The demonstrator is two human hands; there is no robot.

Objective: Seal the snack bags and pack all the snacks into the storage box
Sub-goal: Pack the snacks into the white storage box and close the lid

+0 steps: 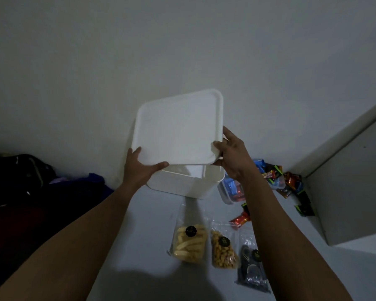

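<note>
The white box (182,185) stands open just under the fingers. Its lid (178,131) is held tilted above it. The left hand (139,168) grips the near-left corner with its thumb along the edge, and the right hand (231,155) clamps the right corner with its thumb on top. Three clear snack bags (189,244) lie nearer than the fingers, between the forearms. Loose wrappers (291,185) lie right of the right fingers.

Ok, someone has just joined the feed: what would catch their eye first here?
First comes the white lid, gripped at its near edge by the left hand and the right hand, tilted over the open white storage box at centre. In front of the box lie three clear bags side by side: a bag of yellow sticks, a bag of golden bits and a bag of dark biscuits. Bright wrapped sweets are scattered at right.
</note>
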